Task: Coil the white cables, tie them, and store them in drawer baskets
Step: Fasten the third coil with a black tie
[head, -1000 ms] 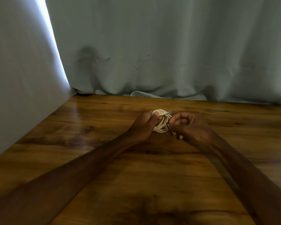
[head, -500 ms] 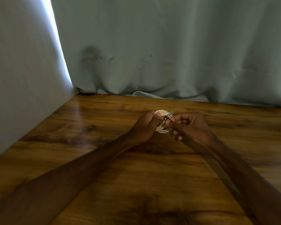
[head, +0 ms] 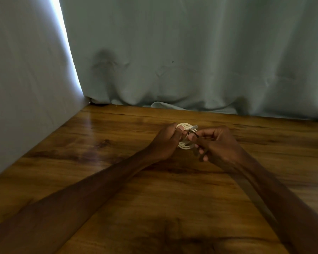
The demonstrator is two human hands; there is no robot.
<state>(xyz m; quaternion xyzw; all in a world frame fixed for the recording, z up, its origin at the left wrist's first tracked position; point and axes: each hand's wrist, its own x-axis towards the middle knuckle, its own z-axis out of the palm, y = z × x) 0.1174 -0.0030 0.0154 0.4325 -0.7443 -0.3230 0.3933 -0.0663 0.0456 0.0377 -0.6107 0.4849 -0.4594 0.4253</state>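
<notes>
Just right of the frame's centre, a white cable [head: 185,136] wound into a small flat coil of several round loops is held above the desk [head: 117,143]. The left hand [head: 166,142] has its grip closed on the coil's left side, thumb pressed across the loops, so the left half of the coil is hidden behind the fingers. A pale connector end sticks out at the coil's upper right. The right hand [head: 218,143] sits just beside the coil on its right, its grip pinched shut on a thin dark tie [head: 194,133], a short wiry strand that runs from the thumb and forefinger in toward the loops. The other fingers of that hand are curled under.

The desk is glossy brown wood with dark streaked grain and a soft reflection on its left part. Both bare forearms stretch across it from the lower corners of the frame. Along the back and the left side hangs a pale grey-green curtain [head: 191,61], soft and creased, its hem bunched on the desk's far edge. A bright strip of light shows in the upper left, where two panels meet.

No container is in view.
</notes>
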